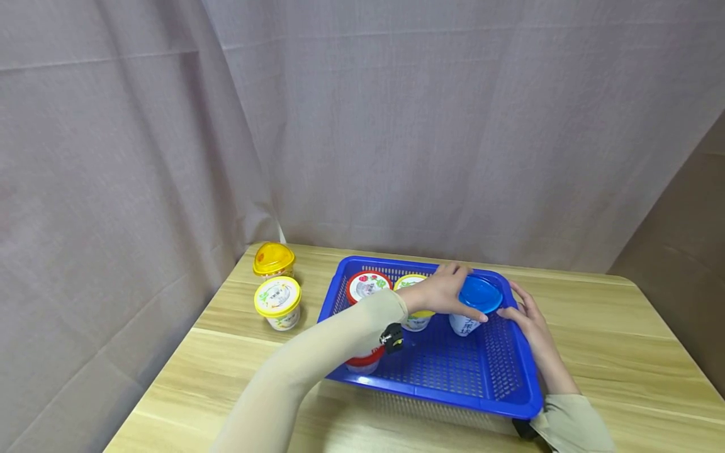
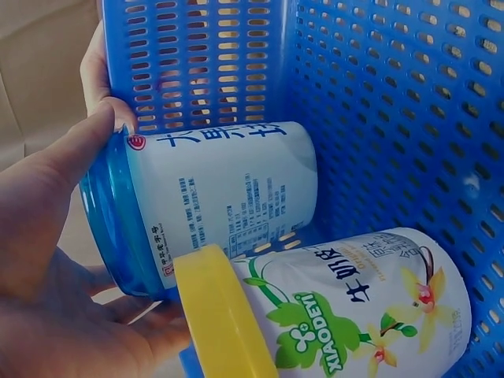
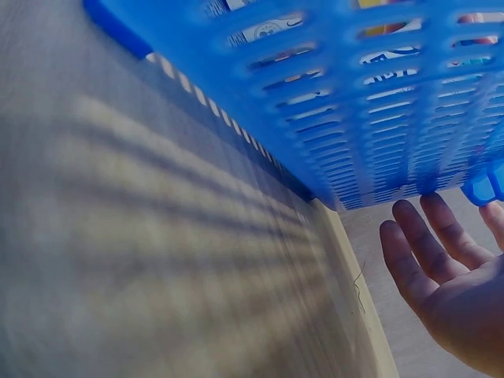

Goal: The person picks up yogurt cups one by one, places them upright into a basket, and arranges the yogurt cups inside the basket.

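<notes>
My left hand (image 1: pixel 444 290) reaches across the blue plastic basket (image 1: pixel 430 391) and grips a white cup with a blue lid (image 1: pixel 480 294) near the basket's right end. The left wrist view shows the thumb on one side of the lid and the fingers on the other, with the cup (image 2: pixel 228 197) inside the basket. Beside it is a yellow-lidded cup (image 2: pixel 354 307). My right hand (image 1: pixel 529 327) is at the basket's right rim, thumb at the edge and fingers along the outer wall. In the right wrist view, the right hand's fingers (image 3: pixel 429 248) look fairly straight.
Two red-lidded cups stand in the basket's left half, one at the back (image 1: pixel 368 285) and one in front (image 1: pixel 364 363), partly hidden by the left sleeve. On the wooden table (image 1: pixel 226 384), left of the basket, are a yellow-lidded cup (image 1: pixel 279 302) and a yellow-domed cup (image 1: pixel 274 259). A grey curtain (image 1: pixel 362 126) hangs behind.
</notes>
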Demonstrator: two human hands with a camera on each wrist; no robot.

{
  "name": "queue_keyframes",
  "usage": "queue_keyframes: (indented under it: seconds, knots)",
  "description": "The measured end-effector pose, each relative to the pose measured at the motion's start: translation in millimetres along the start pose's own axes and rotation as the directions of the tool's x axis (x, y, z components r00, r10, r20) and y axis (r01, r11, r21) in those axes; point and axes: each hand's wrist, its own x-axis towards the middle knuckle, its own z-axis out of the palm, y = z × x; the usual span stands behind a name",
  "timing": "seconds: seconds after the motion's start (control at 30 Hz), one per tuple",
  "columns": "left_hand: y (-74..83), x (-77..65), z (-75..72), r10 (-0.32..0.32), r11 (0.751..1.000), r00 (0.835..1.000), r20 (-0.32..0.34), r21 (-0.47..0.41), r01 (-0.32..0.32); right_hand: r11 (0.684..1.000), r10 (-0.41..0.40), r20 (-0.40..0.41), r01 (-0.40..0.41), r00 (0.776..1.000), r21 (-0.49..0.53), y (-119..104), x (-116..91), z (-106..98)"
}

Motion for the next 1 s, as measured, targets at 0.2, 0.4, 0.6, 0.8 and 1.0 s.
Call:
queue_keyframes:
  seconds: [0.2, 0.4, 0.6, 0.8, 1.0]
  knots:
    - [0.3, -0.7, -1.6, 0.0, 1.0, 1.0, 0.005, 0.009, 0.0, 1.0, -0.006, 0.005, 0.006, 1.0, 0.005, 0.0, 0.9, 0.0]
    - [1.1, -0.8, -1.9, 0.003, 1.0, 1.0, 0.009, 0.001, -0.003, 1.0, 0.002, 0.004, -0.002, 1.0, 0.006, 0.1, 0.5, -0.7]
    - [1.9, -0.1, -0.3, 0.001, 1.0, 1.0, 0.009, 0.006, -0.001, 1.0, 0.012, 0.008, -0.012, 1.0, 0.02, 0.6, 0.6, -1.2]
    - [2.9, -0.5, -1.0, -0.005, 1.0, 1.0, 0.01, 0.0, 0.005, 0.999, 0.011, 0.013, -0.011, 1.0, 0.03, 1.4, 1.0, -1.6]
    - [3.2, -1.2, -2.6, -0.018, 1.0, 1.0, 0.019, -0.013, 0.018, 1.0, 0.01, 0.014, -0.01, 1.0, 0.017, 3.3, 2.0, -2.2]
